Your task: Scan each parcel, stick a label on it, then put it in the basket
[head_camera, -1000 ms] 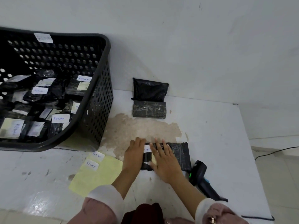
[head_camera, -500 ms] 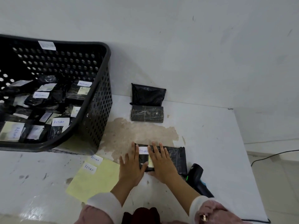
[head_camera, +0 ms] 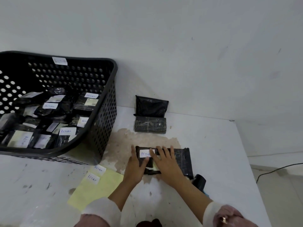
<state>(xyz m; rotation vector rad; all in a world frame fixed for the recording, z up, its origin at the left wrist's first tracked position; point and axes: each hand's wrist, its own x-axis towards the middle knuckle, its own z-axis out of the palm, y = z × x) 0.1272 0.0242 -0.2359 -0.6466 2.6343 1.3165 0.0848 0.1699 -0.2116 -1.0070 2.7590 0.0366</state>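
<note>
While the basket (head_camera: 105, 112) at the far left is already packed with labelled parcels, the labelling step looks to be in hand here. Two spare RETURN labels (head_camera: 95, 174) are left on the yellow sheet (head_camera: 98, 190) in front of it. The parcel (head_camera: 180, 159) is lying flat on the desk (head_camera: 221, 153), pinned under both hands: the left hand (head_camera: 135, 167) is laid at its left end, fingers straight, and the right hand (head_camera: 165, 164) is spread flat, pressing down the label (head_camera: 145, 154). Next, the parcel probably has to be gripped and carried left over the basket rim. Two more parcels (head_camera: 150, 118) are waiting by the wall; the scanner (head_camera: 199, 181) is parked at right.
</note>
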